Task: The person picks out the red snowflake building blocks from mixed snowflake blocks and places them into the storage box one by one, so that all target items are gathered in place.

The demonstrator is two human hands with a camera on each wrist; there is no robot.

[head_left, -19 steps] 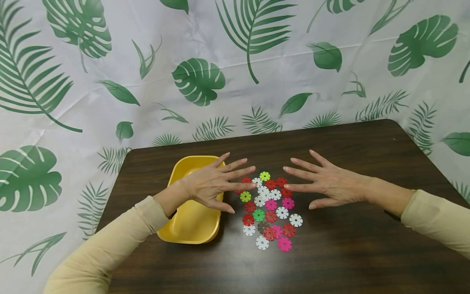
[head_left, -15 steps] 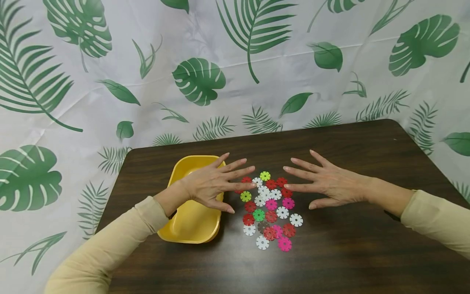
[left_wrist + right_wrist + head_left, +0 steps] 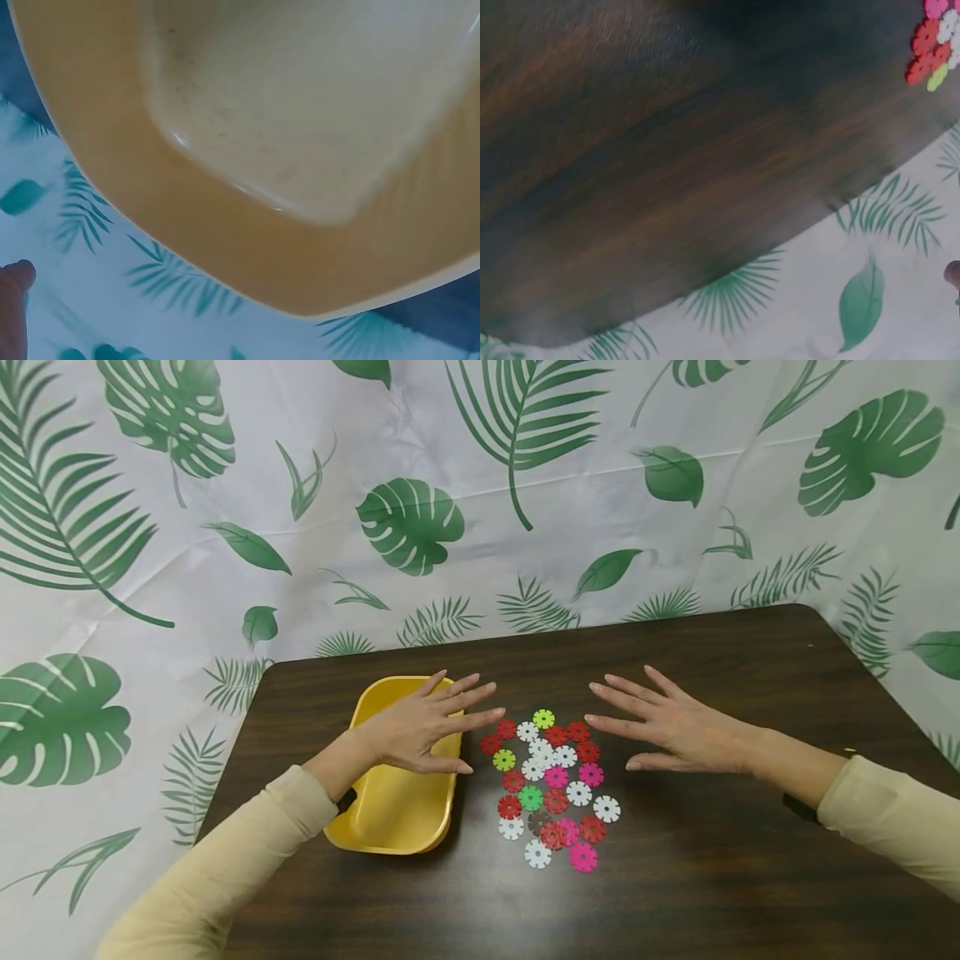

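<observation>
Fingers of the left hand: spread apart and straight (image 3: pixel 471 723), pinching nothing, the tips pointing toward the discs
Fingers of the right hand: fanned and straight too (image 3: pixel 617 725), pinching nothing, the tips turned in toward the discs from the other side
Left hand: palm down (image 3: pixel 405 732), in front of the yellow tray in the head view; whether it touches the rim is hard to tell
Right hand: palm down (image 3: pixel 697 732), near the discs and apart from them
Notched discs: loose cluster (image 3: pixel 561 772) lying flat on the table between the two hands, some overlapping, in red, white, pink and lime
Green disc: amid the cluster (image 3: pixel 531 791), with a brown disc (image 3: pixel 534 827) just below it
Yellow tray: left of the discs (image 3: pixel 397 814), rounded corners, small dark specks on its inside floor in the left wrist view
Sleeves: pale yellow (image 3: pixel 247 843) on both forearms
Table: dark wood grain (image 3: pixel 720 877), rounded far corners
Backdrop: white cloth with green leaf print (image 3: pixel 408 527), behind the table
</observation>
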